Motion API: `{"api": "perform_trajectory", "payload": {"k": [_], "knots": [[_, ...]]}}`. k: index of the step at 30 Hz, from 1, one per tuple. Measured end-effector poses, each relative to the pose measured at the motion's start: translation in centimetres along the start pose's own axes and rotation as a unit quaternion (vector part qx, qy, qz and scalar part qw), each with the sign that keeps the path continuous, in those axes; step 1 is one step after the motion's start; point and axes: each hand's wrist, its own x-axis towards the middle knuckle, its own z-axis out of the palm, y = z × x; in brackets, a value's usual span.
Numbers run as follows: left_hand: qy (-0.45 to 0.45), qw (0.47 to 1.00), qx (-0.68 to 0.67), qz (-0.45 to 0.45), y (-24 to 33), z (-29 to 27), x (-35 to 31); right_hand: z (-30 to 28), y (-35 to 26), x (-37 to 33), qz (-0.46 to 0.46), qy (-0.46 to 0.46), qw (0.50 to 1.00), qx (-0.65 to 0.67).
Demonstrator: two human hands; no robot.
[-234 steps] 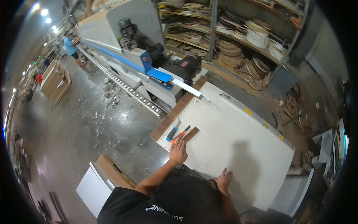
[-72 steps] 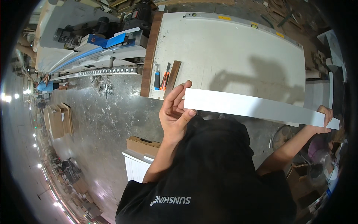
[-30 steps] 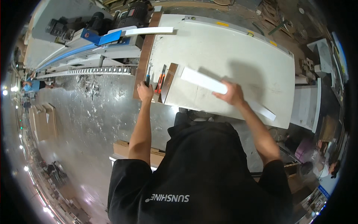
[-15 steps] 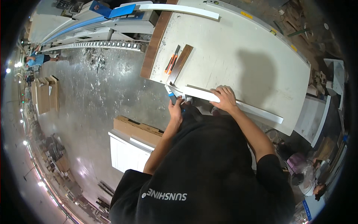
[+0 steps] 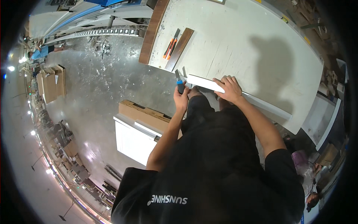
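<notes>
My left hand [image 5: 181,100] is closed around the blue and black handle of a flat file [image 5: 180,86]. Its grey blade points up and away from me, close to the left end of a long white strip [image 5: 205,83]. That strip lies along the near edge of the white worktable [image 5: 238,41], slanting down to the right. Over its middle, my right hand [image 5: 229,89] is closed, fingers on the top and the thumb side toward me. The strip's underside is hidden.
Orange and black utility knives [image 5: 171,44] lie beside a brown strip [image 5: 179,49] on the table's left part. Left of my legs stand white panels [image 5: 130,140] and a brown board [image 5: 143,115]. A blue and white machine [image 5: 123,13] is at the far left. Another person [image 5: 311,186] is at the lower right.
My left hand has turned the file, so its blade now shows dark instead of bright and stands more upright. The right hand keeps its hold on the strip. The whole view has shifted somewhat.
</notes>
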Motion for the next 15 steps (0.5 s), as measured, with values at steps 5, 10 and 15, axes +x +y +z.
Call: {"api": "perform_trajectory", "payload": {"k": [5,10,15], "knots": [[-0.053,0.986,0.153,0.051,1.4,-0.4,0.7,0.1,0.1,-0.1,-0.001,-0.007,1.000,0.014],[0.003,0.946,0.323,0.040,4.0,-0.6,-1.3,0.8,0.7,-0.7,-0.007,-0.007,1.000,0.013],[0.005,0.806,0.580,0.117,3.4,-1.6,-4.6,1.0,0.9,-0.6,-0.014,0.007,1.000,0.015]]}}
